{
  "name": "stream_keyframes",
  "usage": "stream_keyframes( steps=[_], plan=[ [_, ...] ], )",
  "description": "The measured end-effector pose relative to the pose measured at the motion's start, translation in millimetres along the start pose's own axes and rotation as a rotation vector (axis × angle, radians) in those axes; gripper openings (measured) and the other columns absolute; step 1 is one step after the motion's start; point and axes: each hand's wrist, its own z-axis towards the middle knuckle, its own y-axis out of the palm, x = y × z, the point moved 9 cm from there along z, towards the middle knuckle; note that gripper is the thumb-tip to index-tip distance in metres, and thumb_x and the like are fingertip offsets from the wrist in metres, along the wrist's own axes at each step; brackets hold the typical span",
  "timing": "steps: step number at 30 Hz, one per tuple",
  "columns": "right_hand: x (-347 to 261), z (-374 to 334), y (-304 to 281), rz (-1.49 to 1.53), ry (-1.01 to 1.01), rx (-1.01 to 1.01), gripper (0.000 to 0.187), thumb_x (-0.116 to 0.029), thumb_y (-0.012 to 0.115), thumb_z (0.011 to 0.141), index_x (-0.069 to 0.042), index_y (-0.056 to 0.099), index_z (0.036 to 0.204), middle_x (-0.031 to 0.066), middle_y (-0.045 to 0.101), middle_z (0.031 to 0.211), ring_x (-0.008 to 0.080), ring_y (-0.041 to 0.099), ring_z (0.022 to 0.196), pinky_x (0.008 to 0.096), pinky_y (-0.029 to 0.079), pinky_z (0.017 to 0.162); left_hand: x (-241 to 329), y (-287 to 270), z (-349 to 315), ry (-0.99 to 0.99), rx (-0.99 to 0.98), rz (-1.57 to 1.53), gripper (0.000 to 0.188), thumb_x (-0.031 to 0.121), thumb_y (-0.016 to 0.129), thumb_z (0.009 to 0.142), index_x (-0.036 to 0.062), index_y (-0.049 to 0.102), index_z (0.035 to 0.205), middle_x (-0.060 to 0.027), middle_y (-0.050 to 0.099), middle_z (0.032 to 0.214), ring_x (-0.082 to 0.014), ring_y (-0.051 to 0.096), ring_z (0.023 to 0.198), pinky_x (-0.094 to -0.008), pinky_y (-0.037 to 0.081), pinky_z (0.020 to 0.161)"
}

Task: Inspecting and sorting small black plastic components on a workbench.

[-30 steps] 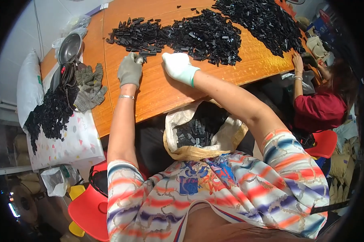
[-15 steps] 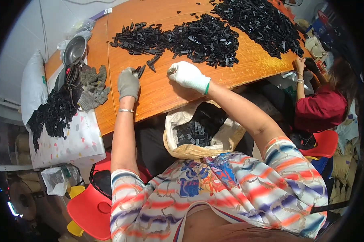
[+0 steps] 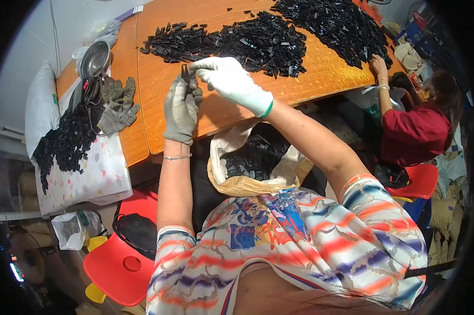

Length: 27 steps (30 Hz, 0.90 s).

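Here the left hand [image 3: 181, 109] grips a black piece [image 3: 184, 72] while the right hand [image 3: 230, 83] curls beside it, grip unclear.

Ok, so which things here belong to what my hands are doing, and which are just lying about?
Seem part of it:
black piece in your left hand
black pieces heaped ahead
open sack of black pieces

Seem just lying about:
metal bowl
loose knitted gloves

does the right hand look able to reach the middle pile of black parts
Likely yes: the middle pile lies just beyond the right hand, and nothing visible stands between them.
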Motion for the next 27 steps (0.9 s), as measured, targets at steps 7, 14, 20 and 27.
stream_keyframes(
  steps=[7,14,20,27],
  plan=[
    [-10.0,-2.0,-9.8,0.034,-0.191,0.204,0.027,-0.011,0.058,0.088,0.000,0.062,0.112,0.0061,0.068,0.090,0.0066,0.062,0.069,0.0246,0.051,0.062,1.1,19.9,-10.7,0.011,0.010,0.117,0.016,0.023,0.048,0.098,0.0079,0.054,0.098,0.0005,0.054,0.078,-0.0053,0.047,0.061,-0.0166,0.040,0.051],
    [0.1,-2.3,-10.8,0.200,-0.018,0.191,0.022,-0.011,0.061,0.087,0.001,0.062,0.105,0.0079,0.068,0.088,0.0086,0.063,0.066,0.0227,0.052,0.061,4.3,26.9,-20.1,0.049,0.034,0.210,0.015,0.019,0.049,0.098,0.0070,0.053,0.105,0.0004,0.056,0.075,-0.0023,0.044,0.053,-0.0158,0.035,0.045],
    [2.5,-4.5,-7.5,0.208,0.033,0.132,0.023,-0.012,0.061,0.087,0.002,0.062,0.105,0.0074,0.068,0.086,0.0089,0.063,0.067,0.0229,0.051,0.061,2.5,23.6,-20.8,0.048,0.067,0.286,0.017,0.019,0.049,0.098,0.0060,0.052,0.108,0.0002,0.055,0.073,-0.0012,0.043,0.052,-0.0146,0.034,0.044],
    [1.1,-9.6,-10.8,0.049,-0.072,0.159,0.021,-0.013,0.061,0.087,-0.002,0.064,0.104,0.0060,0.068,0.085,0.0083,0.062,0.068,0.0235,0.051,0.062,0.2,22.8,-25.5,0.056,0.122,0.330,0.019,0.017,0.050,0.097,0.0045,0.050,0.110,0.0006,0.052,0.070,-0.0012,0.042,0.052,-0.0146,0.034,0.044]
  ],
)
